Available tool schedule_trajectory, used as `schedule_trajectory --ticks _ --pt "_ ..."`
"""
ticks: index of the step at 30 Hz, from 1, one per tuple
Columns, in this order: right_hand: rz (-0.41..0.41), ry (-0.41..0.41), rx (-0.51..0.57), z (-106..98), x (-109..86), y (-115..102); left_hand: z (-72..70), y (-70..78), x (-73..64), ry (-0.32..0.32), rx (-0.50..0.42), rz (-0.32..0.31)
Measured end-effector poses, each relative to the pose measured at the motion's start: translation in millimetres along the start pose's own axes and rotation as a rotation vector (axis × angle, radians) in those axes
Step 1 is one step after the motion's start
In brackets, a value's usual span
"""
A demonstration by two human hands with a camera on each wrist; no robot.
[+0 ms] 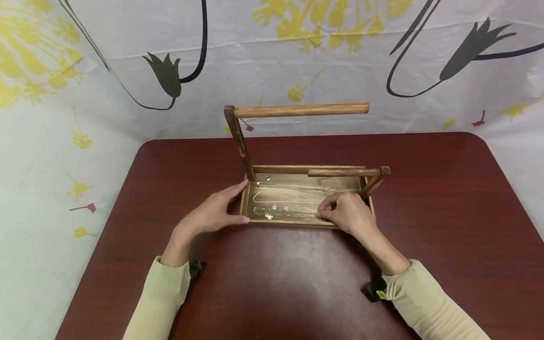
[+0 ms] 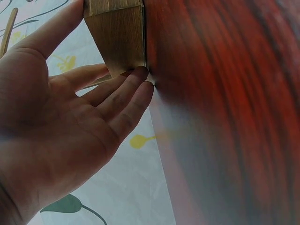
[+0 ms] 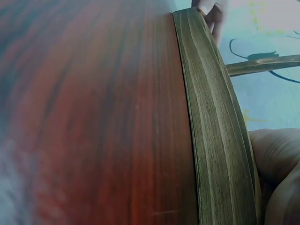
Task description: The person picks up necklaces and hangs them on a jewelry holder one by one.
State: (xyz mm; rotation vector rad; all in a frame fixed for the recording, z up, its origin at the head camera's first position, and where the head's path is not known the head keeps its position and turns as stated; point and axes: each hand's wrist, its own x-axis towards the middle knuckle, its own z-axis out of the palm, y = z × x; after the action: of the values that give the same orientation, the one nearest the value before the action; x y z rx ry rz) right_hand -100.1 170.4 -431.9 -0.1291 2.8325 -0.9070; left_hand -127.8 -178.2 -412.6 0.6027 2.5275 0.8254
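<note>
I recorded the silver chain (image 1: 293, 214) at the centre of the head view, lying inside the wooden tray (image 1: 293, 224) along its lower rim, long axis left to right and roughly parallel to that rim. The right hand (image 1: 352, 215) was the nearer: its thumb and forefinger were pinched together at the chain's right end, with the chain, as I judged, between them. The wrist views hid that contact. The left hand (image 1: 214, 211), beyond the chain's left end, had its fingers extended and thumb spread, touching the tray's left end and gripping nothing. Just above the chain I noted a thin necklace (image 1: 278, 191) and two small studs (image 1: 274, 208). The short post (image 1: 374, 183) rose beside the right knuckles, the likeliest obstruction; the tall post (image 1: 239, 141) stood at upper left. The tray rested on the counter (image 1: 280, 283).
</note>
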Motion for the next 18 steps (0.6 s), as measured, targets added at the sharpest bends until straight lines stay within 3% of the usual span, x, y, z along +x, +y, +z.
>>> schedule_trajectory --ticks 18 --pt "-0.079 -0.027 -0.036 -0.1 2.8 2.0 0.0 -0.1 -0.1 0.001 0.003 0.007"
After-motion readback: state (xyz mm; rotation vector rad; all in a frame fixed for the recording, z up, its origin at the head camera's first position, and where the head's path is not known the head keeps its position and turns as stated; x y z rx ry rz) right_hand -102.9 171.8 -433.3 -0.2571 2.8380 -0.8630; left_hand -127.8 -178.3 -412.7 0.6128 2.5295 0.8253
